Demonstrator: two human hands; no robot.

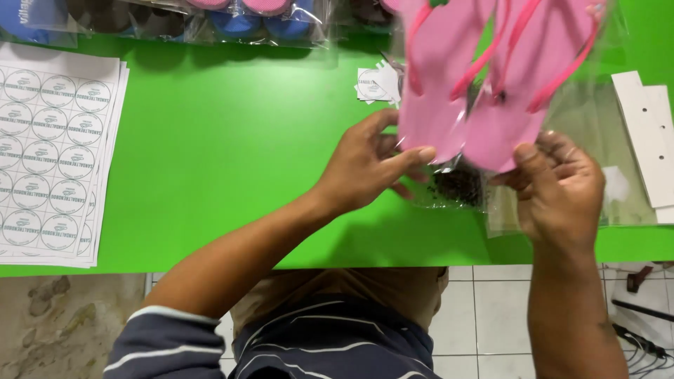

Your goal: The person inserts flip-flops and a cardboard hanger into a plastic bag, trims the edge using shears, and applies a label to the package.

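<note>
Both your hands on the bagged pink flip-flops, held up over the green table.

Green table [232,140] fills the view. Stack of round-sticker sheets [53,158] at its left edge, well apart from your hands. Pair of pink flip-flops [484,77] in a clear plastic bag [597,98], tilted up off the surface at upper right. White cardboard strips [649,140] lie at the far right. More bagged sandals [239,17] along the back edge. Your left hand [368,165] pinches the bag's lower edge at the heel, thumb over fingers, partly closed. Your right hand [558,189] grips the other lower corner, fingers curled shut on the plastic. Small cut stickers [375,84] sit just behind the flip-flops.
</note>
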